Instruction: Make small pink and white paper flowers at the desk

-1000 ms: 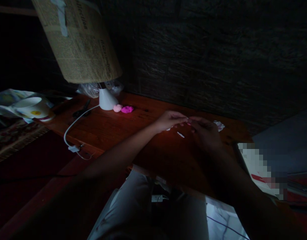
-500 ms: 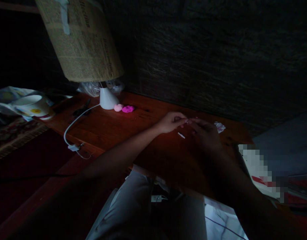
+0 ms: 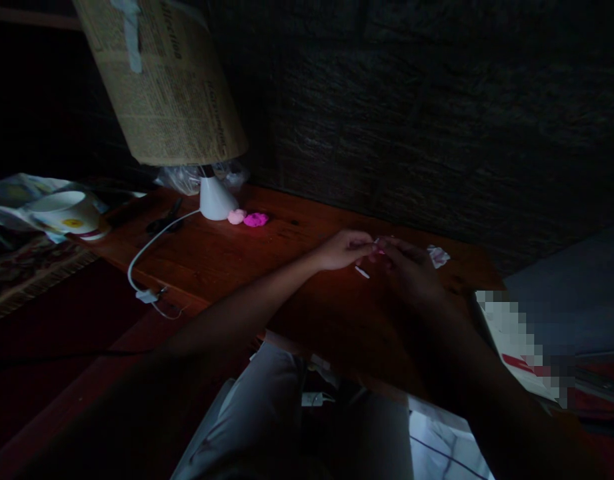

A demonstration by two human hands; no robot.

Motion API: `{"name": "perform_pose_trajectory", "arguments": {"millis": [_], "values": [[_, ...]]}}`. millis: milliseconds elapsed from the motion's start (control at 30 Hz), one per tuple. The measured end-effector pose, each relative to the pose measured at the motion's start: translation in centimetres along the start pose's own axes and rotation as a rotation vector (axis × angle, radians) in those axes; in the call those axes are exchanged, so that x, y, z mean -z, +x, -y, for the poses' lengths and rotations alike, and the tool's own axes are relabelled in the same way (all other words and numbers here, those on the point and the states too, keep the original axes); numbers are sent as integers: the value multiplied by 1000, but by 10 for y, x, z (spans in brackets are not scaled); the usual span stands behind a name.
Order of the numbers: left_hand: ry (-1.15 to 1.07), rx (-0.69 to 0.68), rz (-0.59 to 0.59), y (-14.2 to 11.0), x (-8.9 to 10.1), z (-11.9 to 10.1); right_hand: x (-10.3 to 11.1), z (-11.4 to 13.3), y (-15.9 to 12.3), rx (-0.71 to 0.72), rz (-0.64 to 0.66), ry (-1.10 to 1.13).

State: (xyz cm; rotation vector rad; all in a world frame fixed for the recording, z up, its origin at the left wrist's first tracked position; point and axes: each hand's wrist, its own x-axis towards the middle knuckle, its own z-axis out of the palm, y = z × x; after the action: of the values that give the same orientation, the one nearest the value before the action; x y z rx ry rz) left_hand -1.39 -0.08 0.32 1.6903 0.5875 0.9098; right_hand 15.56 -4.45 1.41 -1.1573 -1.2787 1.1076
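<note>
My left hand (image 3: 347, 249) is closed in a pinch, thumb and fingers pressed together at the tips. My right hand (image 3: 411, 267) meets it fingertip to fingertip, also pinching. A small pink piece (image 3: 381, 251), looking like modelling clay, shows between the fingertips; its shape is mostly hidden by them. Just below on the wooden table lies a small white stick (image 3: 362, 272). Farther left, a light pink clay lump (image 3: 237, 217) touches a magenta clay lump (image 3: 256, 220).
A lamp (image 3: 217, 200) with a newsprint shade stands at the back left, its white cord hanging over the table edge. Dark scissors (image 3: 165, 219) and a white cup (image 3: 69, 212) lie farther left. Crumpled paper (image 3: 439, 256) sits beyond my right hand; a stone wall rises behind.
Both hands stay together, with slight finger shifts. More pink shows between the fingertips now. The clay lumps and white stick have stayed put.
</note>
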Motion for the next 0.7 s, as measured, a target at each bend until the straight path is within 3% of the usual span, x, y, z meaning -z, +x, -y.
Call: {"name": "perform_pose_trajectory", "arguments": {"millis": [100,333,500,700], "values": [[-7,-6,23,-1,0,-1,1,-2,1,-23,41,33],[9,57,24,-2,-2,-3,2,2,-1,51,-44,-44],[-8,55,21,-2,-2,-4,1,6,-3,96,-37,-56],[-20,45,21,-3,-2,-5,3,2,0,24,-78,-4]]}}
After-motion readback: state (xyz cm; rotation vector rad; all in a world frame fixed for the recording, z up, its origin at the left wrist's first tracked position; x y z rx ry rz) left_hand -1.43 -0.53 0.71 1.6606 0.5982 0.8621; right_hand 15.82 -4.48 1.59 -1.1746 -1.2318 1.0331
